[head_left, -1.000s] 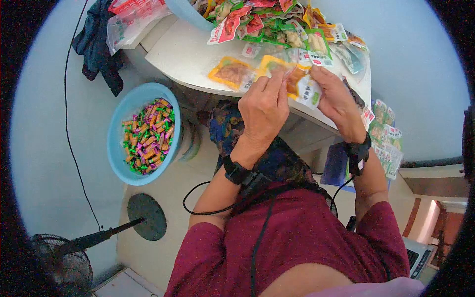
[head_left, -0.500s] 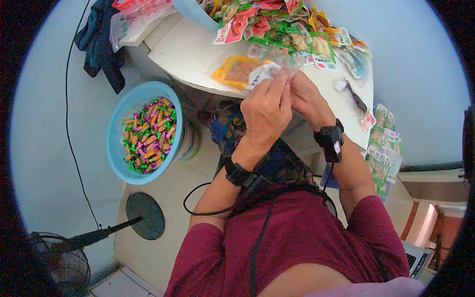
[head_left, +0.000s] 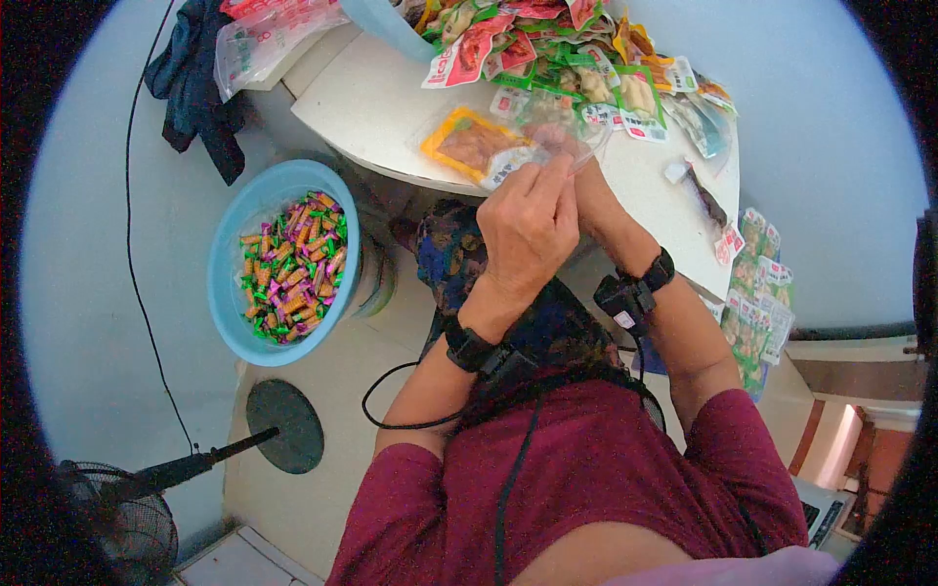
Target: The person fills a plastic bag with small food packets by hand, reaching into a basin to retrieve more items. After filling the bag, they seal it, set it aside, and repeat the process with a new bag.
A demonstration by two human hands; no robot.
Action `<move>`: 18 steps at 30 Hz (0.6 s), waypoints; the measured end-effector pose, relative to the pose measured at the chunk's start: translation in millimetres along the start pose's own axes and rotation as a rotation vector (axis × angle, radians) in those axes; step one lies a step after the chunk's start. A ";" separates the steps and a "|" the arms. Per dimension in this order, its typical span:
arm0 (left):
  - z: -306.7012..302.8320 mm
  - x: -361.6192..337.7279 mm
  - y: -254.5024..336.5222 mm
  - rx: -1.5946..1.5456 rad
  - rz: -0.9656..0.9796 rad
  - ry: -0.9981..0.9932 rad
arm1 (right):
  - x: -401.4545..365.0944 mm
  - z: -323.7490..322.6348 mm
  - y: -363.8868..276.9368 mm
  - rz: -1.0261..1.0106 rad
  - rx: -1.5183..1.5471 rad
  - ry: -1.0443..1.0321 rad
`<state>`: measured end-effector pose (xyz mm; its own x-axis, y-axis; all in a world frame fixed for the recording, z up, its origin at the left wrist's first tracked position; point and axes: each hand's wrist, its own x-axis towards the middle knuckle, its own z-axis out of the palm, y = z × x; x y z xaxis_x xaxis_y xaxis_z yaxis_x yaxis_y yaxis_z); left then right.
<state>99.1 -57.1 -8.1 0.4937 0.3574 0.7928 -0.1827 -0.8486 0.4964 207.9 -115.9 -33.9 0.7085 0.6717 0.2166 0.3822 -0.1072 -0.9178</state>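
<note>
My left hand (head_left: 528,230) pinches the rim of a clear plastic bag (head_left: 594,146) between thumb and fingers, just over the table's front edge. My right hand (head_left: 598,200) is behind it, its fingers reaching under or into the clear plastic; their exact grip is hidden. A yellow-edged food packet (head_left: 471,146) with brownish contents and a white label lies flat to the left of my hands. It seems to be inside the clear bag. Beyond my fingers, a heap of green, red and yellow snack packets (head_left: 576,73) covers the back of the white table (head_left: 366,122).
A blue basin (head_left: 223,298) of small wrapped sweets (head_left: 293,264) stands at left. A dark narrow packet (head_left: 705,200) lies on the table's right side. Green packets (head_left: 757,303) are stacked beyond the right edge. A fan (head_left: 122,518) stands lower left; a cable hangs along the wall.
My right hand has turned and moved forward, its fingers now showing through the clear plastic. The bag's mouth has spread to the right. My left hand has barely moved.
</note>
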 end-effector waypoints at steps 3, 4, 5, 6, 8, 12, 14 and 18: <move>-1.2 0.7 1.7 -0.002 -0.006 -0.003 | -2.5 -5.7 -18.0 0.003 -0.036 -0.102; -0.9 0.5 1.8 -0.002 -0.007 0.001 | -1.2 -5.7 -14.2 -0.077 -0.061 -0.096; -0.7 0.2 1.6 -0.001 -0.008 0.005 | 0.6 -5.6 -9.9 -0.157 -0.086 -0.091; -0.5 -0.1 1.3 0.000 -0.009 0.009 | 4.6 -5.8 -4.1 -0.198 -0.081 -0.112; 1.4 -1.0 -1.5 0.000 -0.010 0.014 | 12.9 -6.6 5.6 -0.282 -0.071 -0.154; 1.9 -0.6 -2.2 -0.011 -0.026 0.005 | 15.0 -6.9 0.7 -0.256 -0.049 -0.221; 0.8 -0.5 -2.0 -0.008 -0.039 -0.003 | 15.1 -5.5 4.8 -0.236 0.024 -0.240; -0.8 2.9 -2.5 -0.037 -0.035 0.040 | 18.1 -4.4 -6.4 -0.352 -0.075 -0.323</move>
<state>100.3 -53.6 -6.8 0.4664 0.4024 0.7877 -0.1974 -0.8207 0.5362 220.8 -106.3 -22.7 0.3122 0.8688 0.3844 0.6160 0.1229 -0.7781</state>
